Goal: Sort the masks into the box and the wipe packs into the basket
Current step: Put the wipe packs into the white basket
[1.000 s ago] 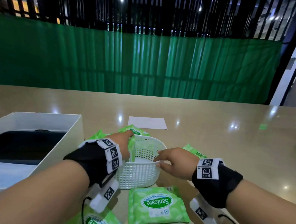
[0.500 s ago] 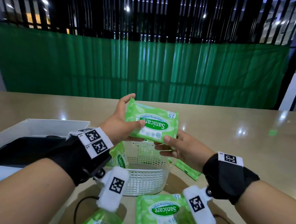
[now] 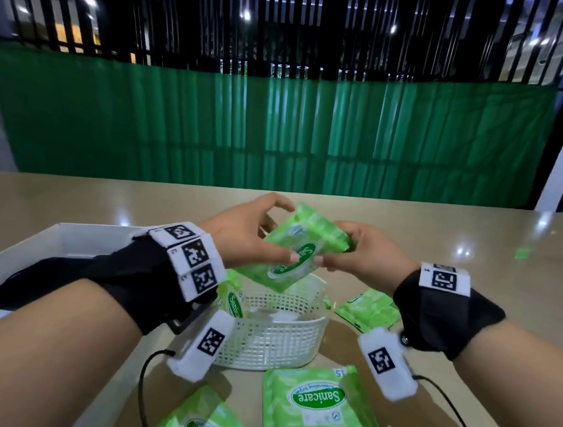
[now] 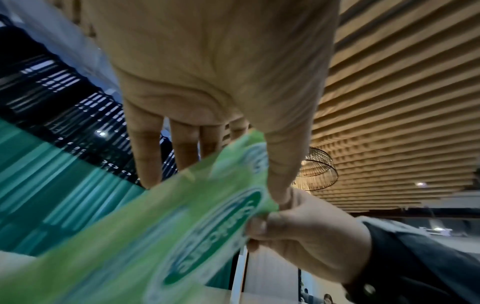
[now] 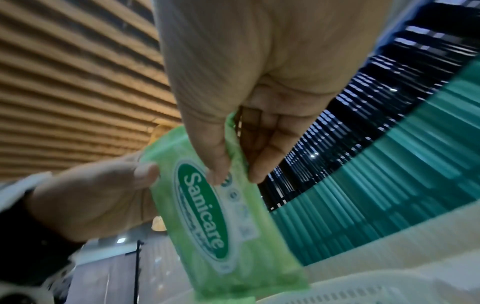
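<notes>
While holding one green pack tilted just above the basket, gripping it from both ends. Left hand on the left end, thumb in front, fingers curled over the top edge. Right hand on the right end, thumb on the label, fingers curled behind. Both hands closed on that one pack, neither one wide.

Looks like the wipe-pack step: bringing this pack to the basket, not yet dropped in. Low corner of the pack close over the rim, not touching as far as can be told. Something pale at the bottom of the basket; too hard to tell what.

Next, most likely: lower the pack past the rim, then let go with both hands. Calls for a bit of care, with a wide pack and a small basket. May have to go in slanted or on its edge. Easy to squash, being soft, so no hard squeeze.

More packs waiting: a leaning pack at the basket's left side, in or out not clear. A far pack flat just to the right of the basket. Two near packs flat on the table in front.

Off to the left, the white box, with dark masks lying inside.
</notes>
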The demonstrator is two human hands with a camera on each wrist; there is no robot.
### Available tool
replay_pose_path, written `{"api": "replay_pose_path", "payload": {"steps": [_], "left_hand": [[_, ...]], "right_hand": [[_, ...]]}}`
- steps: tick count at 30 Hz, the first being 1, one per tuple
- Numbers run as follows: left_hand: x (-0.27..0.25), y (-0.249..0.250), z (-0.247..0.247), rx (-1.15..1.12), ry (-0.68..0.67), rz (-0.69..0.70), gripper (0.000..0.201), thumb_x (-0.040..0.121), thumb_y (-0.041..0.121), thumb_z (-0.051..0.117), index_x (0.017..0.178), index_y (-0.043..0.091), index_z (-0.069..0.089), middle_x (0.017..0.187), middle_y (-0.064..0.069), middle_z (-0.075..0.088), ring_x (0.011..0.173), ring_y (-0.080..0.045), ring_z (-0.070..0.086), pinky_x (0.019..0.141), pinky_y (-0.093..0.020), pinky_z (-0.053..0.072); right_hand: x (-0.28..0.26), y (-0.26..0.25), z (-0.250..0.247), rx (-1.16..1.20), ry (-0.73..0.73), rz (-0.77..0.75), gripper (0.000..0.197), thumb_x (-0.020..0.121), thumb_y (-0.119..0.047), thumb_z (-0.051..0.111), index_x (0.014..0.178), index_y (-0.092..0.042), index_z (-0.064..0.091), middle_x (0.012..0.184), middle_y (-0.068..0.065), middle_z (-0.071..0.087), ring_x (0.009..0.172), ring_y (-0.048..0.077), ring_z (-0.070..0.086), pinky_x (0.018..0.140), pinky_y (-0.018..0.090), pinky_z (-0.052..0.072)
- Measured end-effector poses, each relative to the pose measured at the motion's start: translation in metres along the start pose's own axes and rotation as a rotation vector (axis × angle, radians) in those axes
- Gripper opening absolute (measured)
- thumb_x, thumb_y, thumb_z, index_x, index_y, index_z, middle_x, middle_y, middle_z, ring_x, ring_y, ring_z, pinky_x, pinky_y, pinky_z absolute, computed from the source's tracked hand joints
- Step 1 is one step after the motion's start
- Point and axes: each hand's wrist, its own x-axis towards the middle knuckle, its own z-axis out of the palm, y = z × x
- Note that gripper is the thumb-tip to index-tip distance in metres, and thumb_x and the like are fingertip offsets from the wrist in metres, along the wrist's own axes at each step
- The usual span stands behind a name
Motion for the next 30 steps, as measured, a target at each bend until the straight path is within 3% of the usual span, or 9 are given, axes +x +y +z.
{"api": "replay_pose_path", "payload": {"steps": [2,6,8,11,14,17,19,24,30], "left_hand": [[0.000,0.008,0.005,0.138,0.002,0.041,0.059,0.071,0.035,0.078,0.118,0.041,0.044,0.100,0.007,0.061,0.092,-0.010,0.061,0.086,-0.029,0.049],[0.000,0.004,0.015,0.324,0.107,0.011,0.025,0.076,0.031,0.074,0.094,0.033,0.056,0.093,0.010,0.063,0.086,-0.012,0.059,0.072,-0.025,0.045],[0.000,-0.006,0.017,0.348,0.147,-0.017,0.020,0.080,0.031,0.071,0.090,0.030,0.054,0.096,0.006,0.062,0.083,-0.015,0.058,0.065,-0.024,0.041],[0.002,-0.026,0.018,0.302,0.277,-0.100,0.023,0.082,0.031,0.069,0.089,0.024,0.048,0.088,0.001,0.058,0.076,-0.019,0.054,0.054,-0.025,0.033],[0.005,-0.047,0.018,0.154,0.414,-0.211,0.030,0.083,0.029,0.068,0.081,0.016,0.041,0.070,-0.001,0.049,0.064,-0.022,0.048,0.048,-0.026,0.030],[0.008,-0.059,0.020,0.069,0.492,-0.293,0.032,0.085,0.030,0.066,0.083,0.013,0.040,0.069,-0.002,0.046,0.066,-0.022,0.046,0.052,-0.030,0.030],[0.009,-0.063,0.025,0.141,0.438,-0.343,0.031,0.086,0.028,0.064,0.088,0.012,0.038,0.074,-0.001,0.044,0.072,-0.022,0.047,0.055,-0.031,0.029],[0.007,-0.068,0.043,0.626,-0.001,-0.476,0.039,0.083,0.030,0.059,0.109,0.013,0.035,0.081,0.000,0.049,0.076,-0.021,0.054,0.060,-0.029,0.041],[0.012,-0.059,0.040,0.723,-0.003,-0.510,0.055,0.080,0.040,0.063,0.118,0.014,0.033,0.082,0.002,0.054,0.075,-0.019,0.056,0.059,-0.027,0.040]], "right_hand": [[0.006,-0.008,0.003,-0.189,-0.001,-0.074,0.021,0.073,-0.011,0.078,0.078,-0.027,0.065,0.072,-0.005,0.068,0.062,0.001,0.057,0.064,0.019,0.047],[0.014,-0.006,0.015,-0.265,-0.029,-0.102,0.023,0.073,-0.014,0.079,0.084,-0.028,0.065,0.077,-0.008,0.067,0.066,0.002,0.058,0.068,0.021,0.050],[0.015,0.007,0.019,-0.328,-0.085,-0.061,0.030,0.077,-0.021,0.076,0.103,-0.026,0.062,0.098,-0.005,0.068,0.086,0.007,0.062,0.085,0.029,0.052],[0.009,0.030,0.021,-0.587,-0.254,0.055,0.058,0.085,-0.035,0.067,0.137,-0.023,0.043,0.140,-0.006,0.047,0.126,0.012,0.046,0.104,0.024,0.033],[0.000,0.050,0.028,-0.717,-0.374,0.041,0.057,0.092,-0.044,0.053,0.143,-0.022,0.038,0.155,-0.005,0.026,0.141,0.011,0.026,0.110,0.022,0.022],[-0.002,0.060,0.036,-0.693,-0.394,0.013,0.047,0.097,-0.043,0.043,0.139,-0.022,0.044,0.156,-0.006,0.024,0.143,0.009,0.022,0.112,0.023,0.020],[-0.002,0.062,0.038,-0.668,-0.387,0.024,0.045,0.097,-0.043,0.042,0.136,-0.020,0.048,0.154,-0.006,0.029,0.141,0.010,0.027,0.109,0.021,0.023],[0.002,0.071,0.041,-0.647,-0.364,0.049,0.041,0.097,-0.041,0.044,0.128,-0.017,0.057,0.145,-0.002,0.044,0.131,0.014,0.042,0.102,0.022,0.030],[0.000,0.073,0.042,-0.595,-0.357,0.047,0.036,0.098,-0.036,0.046,0.119,-0.013,0.063,0.144,-0.002,0.045,0.130,0.013,0.042,0.101,0.021,0.029]]}}
